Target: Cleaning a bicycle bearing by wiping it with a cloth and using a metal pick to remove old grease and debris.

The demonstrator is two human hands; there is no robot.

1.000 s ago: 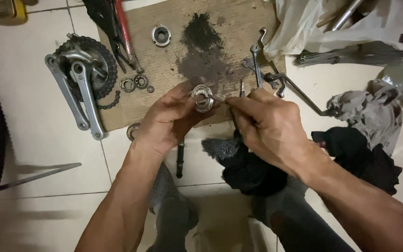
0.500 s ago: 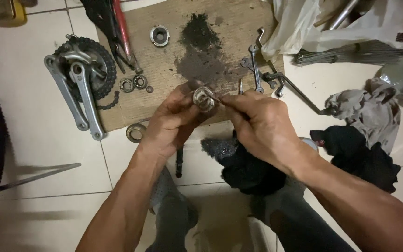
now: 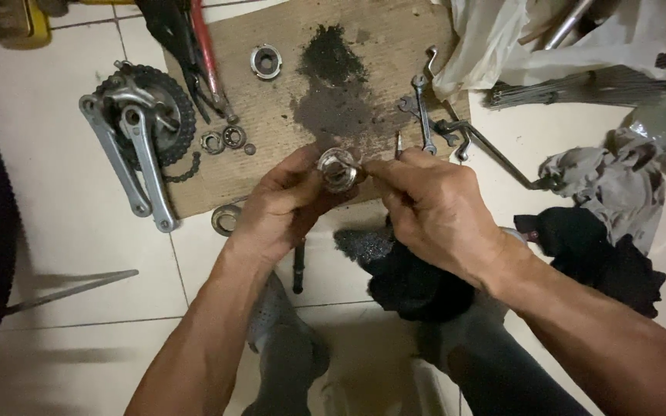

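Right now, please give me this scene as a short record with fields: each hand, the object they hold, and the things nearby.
left hand: left hand grips the round metal cup from the left
right hand: right hand has fingertips at the cup's right edge, perhaps with a thin tool; unclear
surface: cardboard sheet on tile floor, dark grease stain
left of hands: crankset, small bearing rings
right of hands: wrenches, dark rags

Head camera, looking steeply down at the floor

The single view sits above the person's forearms and faces almost straight down and slightly forward, near enough that both arms fill the lower half; the tiled floor (image 3: 63, 231) spans the frame, with the cardboard sheet (image 3: 271, 108) toward its far edge and the person's own legs at the near edge
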